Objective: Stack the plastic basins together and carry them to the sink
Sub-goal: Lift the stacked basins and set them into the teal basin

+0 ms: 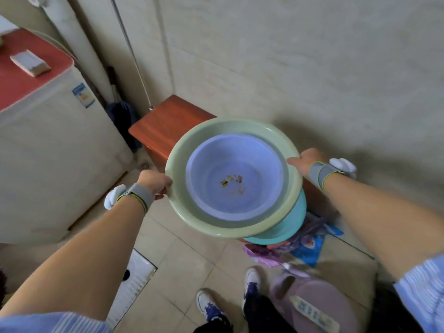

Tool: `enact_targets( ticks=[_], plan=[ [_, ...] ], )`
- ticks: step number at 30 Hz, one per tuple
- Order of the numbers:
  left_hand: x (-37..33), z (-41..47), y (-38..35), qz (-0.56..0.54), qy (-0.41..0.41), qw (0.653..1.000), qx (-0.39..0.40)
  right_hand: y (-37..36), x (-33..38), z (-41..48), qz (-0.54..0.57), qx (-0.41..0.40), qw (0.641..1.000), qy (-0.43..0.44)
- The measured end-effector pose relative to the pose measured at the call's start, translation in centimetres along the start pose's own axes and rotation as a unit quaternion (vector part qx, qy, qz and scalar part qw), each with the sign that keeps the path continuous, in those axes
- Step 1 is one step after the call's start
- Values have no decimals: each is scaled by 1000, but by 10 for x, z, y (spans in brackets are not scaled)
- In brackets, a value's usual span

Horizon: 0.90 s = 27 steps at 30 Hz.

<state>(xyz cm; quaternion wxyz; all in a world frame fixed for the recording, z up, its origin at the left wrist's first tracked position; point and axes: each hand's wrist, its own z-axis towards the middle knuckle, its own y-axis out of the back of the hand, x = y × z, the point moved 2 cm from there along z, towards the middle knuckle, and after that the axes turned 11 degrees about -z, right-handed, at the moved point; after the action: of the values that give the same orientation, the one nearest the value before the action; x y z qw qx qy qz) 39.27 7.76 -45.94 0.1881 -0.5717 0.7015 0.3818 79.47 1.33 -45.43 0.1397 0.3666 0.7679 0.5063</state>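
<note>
A pale green basin (pixel 182 164) is held up in the middle of the view, tilted a little toward me. A smaller lilac basin (pixel 235 179) with a small printed picture on its bottom is nested inside it. Under the green basin's lower right edge a teal basin (pixel 292 224) sticks out; I cannot tell whether it is part of the held stack. My left hand (pixel 153 182) grips the green rim on the left. My right hand (pixel 306 162) grips the rim on the right. Both wrists wear grey bands. No sink is in view.
A brown wooden cabinet (pixel 165 123) stands behind the basins against the tiled wall. A white washing machine with a red top (pixel 52 140) is at the left. Plastic bags (pixel 305 246) and a pink stool (pixel 312 301) lie on the tiled floor at right, near my shoes (pixel 252 282).
</note>
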Motion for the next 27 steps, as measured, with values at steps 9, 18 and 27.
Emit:
enact_targets(
  ticks=[9, 18, 27],
  plan=[
    [30, 41, -95, 78, 27, 997, 7, -53, -65, 64, -27, 49, 997, -61],
    [96, 118, -194, 99, 72, 992, -9, -134, -113, 162, -80, 100, 987, -93],
    [150, 185, -255, 119, 85, 989, -16, -199, -137, 231, -151, 121, 977, -91]
  ],
)
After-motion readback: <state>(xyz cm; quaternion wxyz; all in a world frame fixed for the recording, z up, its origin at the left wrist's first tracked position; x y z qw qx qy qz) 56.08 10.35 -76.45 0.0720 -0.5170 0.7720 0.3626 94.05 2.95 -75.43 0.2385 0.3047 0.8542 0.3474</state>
